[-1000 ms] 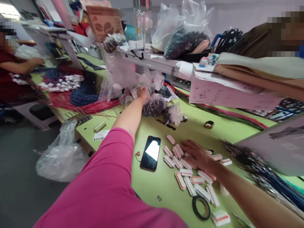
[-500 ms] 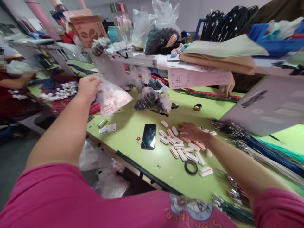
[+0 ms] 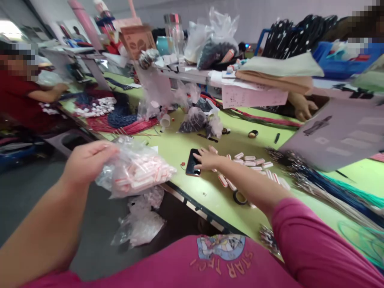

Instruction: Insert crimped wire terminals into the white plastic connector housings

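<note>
My left hand (image 3: 88, 160) is closed on the gathered top of a clear plastic bag (image 3: 139, 174) filled with small white-and-red pieces. The bag hangs at the table's near left edge. My right hand (image 3: 208, 159) reaches over a dark smartphone (image 3: 191, 165) lying flat, its fingers spread. Whether the fingertips touch the screen I cannot tell. Loose white-and-red pieces (image 3: 249, 163) are scattered to the right of that hand, partly behind my forearm. Close by lies a black ring of tape (image 3: 239, 197), partly hidden by the forearm.
Bundled cords (image 3: 339, 188) and a grey bin (image 3: 324, 136) occupy the table's right side. Small bags of dark parts (image 3: 193, 120) sit under a loaded shelf (image 3: 192, 73). A co-worker's hand (image 3: 301, 107) shows behind the shelf; another person (image 3: 21, 92) sits at the left.
My left hand has brought the bag down and nearer to me. My right hand has moved left from the loose pieces to the phone. Several pieces now lie differently.
</note>
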A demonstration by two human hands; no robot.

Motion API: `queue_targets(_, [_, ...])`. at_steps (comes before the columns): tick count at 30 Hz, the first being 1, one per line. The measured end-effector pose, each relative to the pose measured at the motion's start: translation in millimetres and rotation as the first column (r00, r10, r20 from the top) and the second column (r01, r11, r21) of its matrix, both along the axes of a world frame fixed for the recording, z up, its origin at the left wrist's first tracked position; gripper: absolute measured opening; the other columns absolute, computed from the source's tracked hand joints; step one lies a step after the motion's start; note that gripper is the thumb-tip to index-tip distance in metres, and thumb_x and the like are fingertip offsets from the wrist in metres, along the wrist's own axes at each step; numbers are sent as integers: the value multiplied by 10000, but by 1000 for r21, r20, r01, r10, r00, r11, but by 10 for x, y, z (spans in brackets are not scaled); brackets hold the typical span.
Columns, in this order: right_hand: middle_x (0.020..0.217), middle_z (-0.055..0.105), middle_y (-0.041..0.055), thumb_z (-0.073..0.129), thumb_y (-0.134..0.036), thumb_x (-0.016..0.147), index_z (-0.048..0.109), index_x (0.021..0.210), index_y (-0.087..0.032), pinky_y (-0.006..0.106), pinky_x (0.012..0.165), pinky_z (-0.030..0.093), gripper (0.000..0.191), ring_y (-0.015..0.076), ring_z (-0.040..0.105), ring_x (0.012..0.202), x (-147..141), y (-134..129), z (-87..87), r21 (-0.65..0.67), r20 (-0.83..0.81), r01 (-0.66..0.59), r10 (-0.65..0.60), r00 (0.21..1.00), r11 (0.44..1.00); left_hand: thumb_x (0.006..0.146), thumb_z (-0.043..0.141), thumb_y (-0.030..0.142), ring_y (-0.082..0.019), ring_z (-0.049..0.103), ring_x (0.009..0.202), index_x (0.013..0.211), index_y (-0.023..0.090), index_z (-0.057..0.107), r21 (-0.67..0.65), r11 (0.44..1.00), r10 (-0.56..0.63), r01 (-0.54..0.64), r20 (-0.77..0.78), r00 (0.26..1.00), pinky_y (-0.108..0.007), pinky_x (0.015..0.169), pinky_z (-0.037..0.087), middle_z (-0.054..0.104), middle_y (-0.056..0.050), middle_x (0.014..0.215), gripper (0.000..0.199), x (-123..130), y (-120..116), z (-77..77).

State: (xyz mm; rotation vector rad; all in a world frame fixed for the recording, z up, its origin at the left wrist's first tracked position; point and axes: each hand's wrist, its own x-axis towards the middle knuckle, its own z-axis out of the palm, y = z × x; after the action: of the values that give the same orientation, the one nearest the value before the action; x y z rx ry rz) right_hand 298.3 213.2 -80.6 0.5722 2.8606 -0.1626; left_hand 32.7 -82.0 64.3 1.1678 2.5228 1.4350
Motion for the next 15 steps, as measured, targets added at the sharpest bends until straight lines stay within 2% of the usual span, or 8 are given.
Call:
queue_targets(3, [1643,377,176,462,-699,930,444,1576,-217,619,1241,238,806,401,334,1525,-302,-160,-55,56,-13,74,-73,997,996,652,694,477,-190,625,622,637,329,762,34,998,-48,46,61,997,-312,611,488,716,54,656,163,173,-139,-79])
queue_targets(6, [1675,300,193,326,-682,989,357,1614,-192,636,1242,222,796,394,293,1544,-607,-223,-19,111,-75,189,-182,980,976,659,694,446,-198,648,662,641,304,769,67,990,-129,126,41,991,-322,665,519,736,34,690,162,362,-13,-118])
queue_targets(8, [1679,286,202,257,-643,1026,307,1626,-173,648,1232,233,763,381,322,1530,-680,-178,46,128,-110,245,-232,966,961,663,685,421,-197,655,676,671,274,780,86,983,-162,161,-1,987,-317,683,528,741,15,706,175,475,143,-121])
queue_targets(10, [1602,423,204,344,-626,1028,393,1575,-165,662,1204,281,717,364,450,1447,-550,-61,106,121,-90,273,-263,961,954,684,666,418,-187,641,645,708,240,786,101,977,-187,189,-24,982,-300,647,516,726,-2,687,215,568,321,-129])
queue_targets(12, [1481,568,147,544,-612,967,557,1443,-195,655,1186,315,633,328,530,1374,-213,91,126,85,-19,252,-251,968,964,717,647,410,-173,615,604,737,213,780,125,968,-219,219,-12,976,-281,607,496,700,-7,658,239,660,530,-159])
queue_targets(13, [1482,573,136,613,-582,935,609,1391,-212,652,1178,329,588,332,511,1393,12,163,116,60,19,233,-235,972,971,734,638,394,-166,607,598,753,205,776,143,962,-234,232,-5,972,-273,601,490,691,-5,654,234,718,657,-184])
queue_targets(15, [1563,502,125,626,-512,932,605,1411,-244,612,1196,321,549,328,408,1482,500,266,73,30,39,219,-220,975,975,773,620,341,-158,610,628,788,197,767,205,950,-235,234,-17,972,-258,631,491,690,0,674,206,884,964,-250])
